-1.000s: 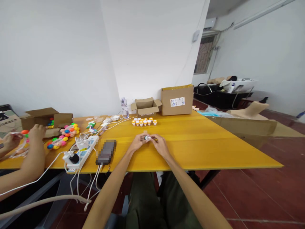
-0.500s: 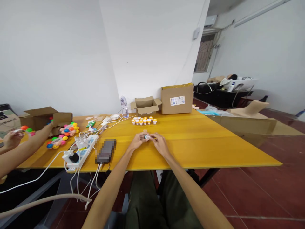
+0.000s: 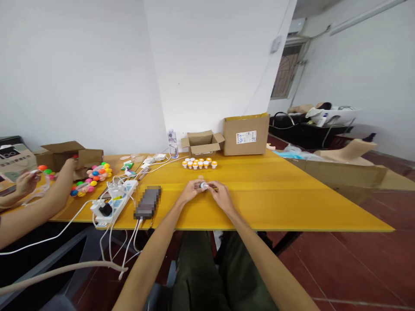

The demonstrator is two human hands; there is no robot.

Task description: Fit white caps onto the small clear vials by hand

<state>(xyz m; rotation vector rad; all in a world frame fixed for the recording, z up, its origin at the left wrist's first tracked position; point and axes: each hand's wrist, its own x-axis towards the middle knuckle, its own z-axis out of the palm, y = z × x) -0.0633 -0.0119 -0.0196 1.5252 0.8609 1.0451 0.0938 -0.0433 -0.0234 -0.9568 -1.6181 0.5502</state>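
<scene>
My left hand (image 3: 190,192) and my right hand (image 3: 219,194) meet over the yellow table (image 3: 275,190), fingers pinched together on one small white round piece (image 3: 204,186). A thin dark and yellow part sticks out of the right fingers; I cannot make out what it is. Behind the hands, toward the wall, stands a cluster of several small white pots with orange caps (image 3: 199,163). One tiny pale piece (image 3: 201,176) lies between the cluster and my hands.
An open small carton (image 3: 202,144) and a closed carton (image 3: 245,134) stand at the back. A water bottle (image 3: 172,144), a power strip with white cables (image 3: 113,201) and a dark device (image 3: 147,202) lie left. Another person's hands (image 3: 27,183) work among coloured balls (image 3: 92,177).
My hands stay together on the small white piece. The other person's far hand has reached toward the box at the left. The camera has shifted slightly.
</scene>
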